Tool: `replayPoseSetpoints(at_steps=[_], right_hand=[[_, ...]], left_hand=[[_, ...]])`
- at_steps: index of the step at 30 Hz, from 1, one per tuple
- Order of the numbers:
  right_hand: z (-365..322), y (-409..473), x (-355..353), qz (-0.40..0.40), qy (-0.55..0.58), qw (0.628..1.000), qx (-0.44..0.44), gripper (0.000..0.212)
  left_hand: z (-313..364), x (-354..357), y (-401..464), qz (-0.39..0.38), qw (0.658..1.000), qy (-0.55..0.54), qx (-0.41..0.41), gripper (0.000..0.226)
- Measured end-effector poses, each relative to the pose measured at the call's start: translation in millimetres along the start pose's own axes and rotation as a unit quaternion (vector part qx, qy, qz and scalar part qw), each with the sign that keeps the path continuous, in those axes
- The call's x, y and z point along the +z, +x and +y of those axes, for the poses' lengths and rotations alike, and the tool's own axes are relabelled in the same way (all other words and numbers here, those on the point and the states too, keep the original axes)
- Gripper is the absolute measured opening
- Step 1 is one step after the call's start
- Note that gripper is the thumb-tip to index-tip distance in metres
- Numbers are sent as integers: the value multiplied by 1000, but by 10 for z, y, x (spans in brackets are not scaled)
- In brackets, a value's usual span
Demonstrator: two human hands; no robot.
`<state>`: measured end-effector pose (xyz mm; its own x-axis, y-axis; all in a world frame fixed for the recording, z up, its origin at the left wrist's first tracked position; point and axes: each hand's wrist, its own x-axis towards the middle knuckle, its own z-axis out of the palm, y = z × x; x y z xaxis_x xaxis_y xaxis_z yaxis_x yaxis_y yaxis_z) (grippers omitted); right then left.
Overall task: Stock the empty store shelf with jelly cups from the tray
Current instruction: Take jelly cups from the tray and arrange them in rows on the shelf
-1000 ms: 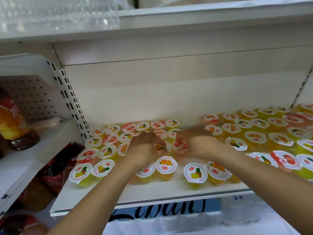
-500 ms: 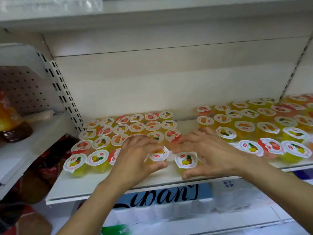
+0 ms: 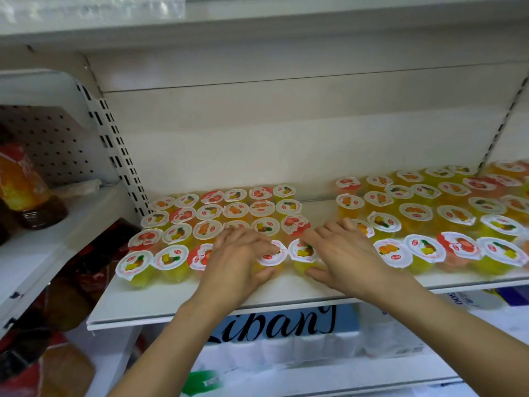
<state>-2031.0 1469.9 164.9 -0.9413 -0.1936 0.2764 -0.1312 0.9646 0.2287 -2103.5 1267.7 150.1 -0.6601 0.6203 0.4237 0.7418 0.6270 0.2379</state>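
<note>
Several jelly cups with white fruit-print lids stand on the white shelf [image 3: 200, 299], in a left group [image 3: 211, 213] and a right group [image 3: 429, 210] with a bare strip between them. My left hand [image 3: 237, 262] grips an orange-yellow jelly cup [image 3: 270, 257] in the front row, fingers over its lid and thumb against its front. Beside it, my right hand [image 3: 346, 253] holds a yellow pineapple jelly cup [image 3: 302, 253] between thumb and forefinger. Both cups stand on the shelf, almost touching. The tray is out of view.
Close above runs an upper shelf [image 3: 257, 21]. A slotted upright [image 3: 114, 156] divides off the left bay, where a bottle of orange drink [image 3: 23, 181] stands. Wrapped packs with black lettering [image 3: 272, 328] fill the shelf below.
Both hands have drawn back from the middle rows to the front row and now hold two cups side by side near the shelf's front edge. The view has shifted slightly.
</note>
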Motion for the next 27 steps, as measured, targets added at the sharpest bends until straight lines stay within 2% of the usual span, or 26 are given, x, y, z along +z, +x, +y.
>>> replayPoseSetpoints(at_steps=[8,10,12,13,16,19,23,27], right_hand=[[16,-7,44,16,16,1000,8,47],[28,-6,-8,33,29,999,22,59],[70,51,-102,25,44,998,41,80],[101,84,-158,8,53,997,56,85],[297,220,-234,-1,100,990,101,63],[633,450,-193,10,123,981,149,46],[1165,798,-18,-33,107,970,217,42],[1516,1016,202,-82,100,956,265,46]], left_hand=[[36,-58,45,-19,999,-19,-18,36],[64,-139,133,-17,996,-74,-41,31],[66,-230,281,-15,988,-132,-74,29],[60,-273,371,-18,983,-157,-97,27],[15,-311,680,-14,976,-167,-139,19],[-55,-193,945,-68,990,-51,-111,25],[-147,-13,1241,-107,991,-14,-84,31],[-159,170,1456,-126,990,-21,-64,34]])
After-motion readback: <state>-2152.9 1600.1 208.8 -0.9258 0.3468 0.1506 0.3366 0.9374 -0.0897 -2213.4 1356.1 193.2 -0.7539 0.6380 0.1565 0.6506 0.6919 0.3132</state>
